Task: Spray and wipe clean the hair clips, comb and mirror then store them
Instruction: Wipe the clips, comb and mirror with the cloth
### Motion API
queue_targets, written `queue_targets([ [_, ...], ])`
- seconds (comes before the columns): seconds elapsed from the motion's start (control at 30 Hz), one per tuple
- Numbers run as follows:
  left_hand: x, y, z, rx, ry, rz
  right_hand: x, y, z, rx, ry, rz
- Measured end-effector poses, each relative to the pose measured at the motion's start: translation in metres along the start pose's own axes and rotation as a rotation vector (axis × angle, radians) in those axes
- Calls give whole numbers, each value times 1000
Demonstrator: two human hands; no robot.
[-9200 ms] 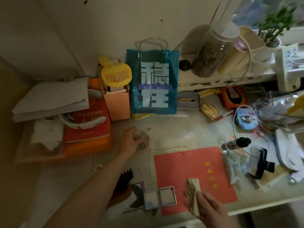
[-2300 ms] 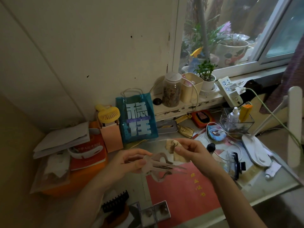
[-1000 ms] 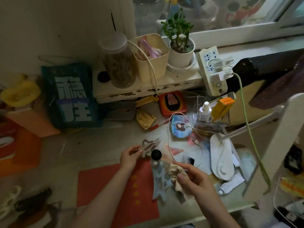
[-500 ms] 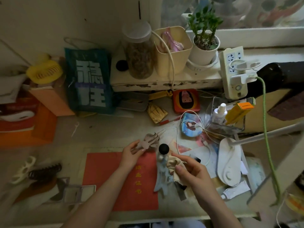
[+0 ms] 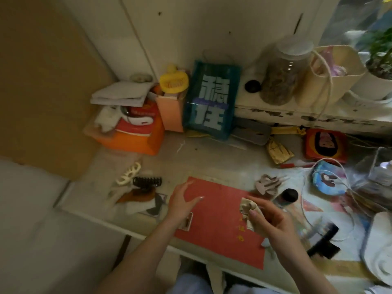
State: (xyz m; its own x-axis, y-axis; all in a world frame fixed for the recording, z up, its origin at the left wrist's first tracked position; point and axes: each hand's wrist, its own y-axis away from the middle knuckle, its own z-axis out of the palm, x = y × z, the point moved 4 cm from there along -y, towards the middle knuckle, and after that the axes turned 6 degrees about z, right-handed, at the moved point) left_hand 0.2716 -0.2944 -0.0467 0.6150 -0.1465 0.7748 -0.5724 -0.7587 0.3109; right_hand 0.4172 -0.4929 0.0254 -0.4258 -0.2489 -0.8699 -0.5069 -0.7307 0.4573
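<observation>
Head view: a beige cloth is pinched by the right hand, while the left hand is spread empty over the red folder. Left of the folder, the black clip and white clip are crowded together, so one could be knocked off the surface.

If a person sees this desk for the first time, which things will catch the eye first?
Probably the red sheet at the desk's front edge, with the open left hand above it and the right hand gripping a crumpled beige cloth. Behind stand a teal bag with large white characters and a yellow fan beside it.
</observation>
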Motion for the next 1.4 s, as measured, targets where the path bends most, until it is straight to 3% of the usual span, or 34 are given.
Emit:
queue_targets([
  [0.27, -79, -33, -99, 8, -264, -16, 20, -10, 85, 101, 87, -22],
  [0.47, -123, -76, -144, -146, -405, 124, 45, -11, 168, 293, 8, -10],
  [0.7, -133, -99, -151, -411, -514, 307, 63, 5, 224, 466, -75, 26],
  [1.03, -119, -107, -153, -422, -452, 409, 67, 14, 231, 564, -131, 32],
  [1.4, -47, -92, -160, -404, -81, 475, 32, -4, 231, 542, -140, -54],
])
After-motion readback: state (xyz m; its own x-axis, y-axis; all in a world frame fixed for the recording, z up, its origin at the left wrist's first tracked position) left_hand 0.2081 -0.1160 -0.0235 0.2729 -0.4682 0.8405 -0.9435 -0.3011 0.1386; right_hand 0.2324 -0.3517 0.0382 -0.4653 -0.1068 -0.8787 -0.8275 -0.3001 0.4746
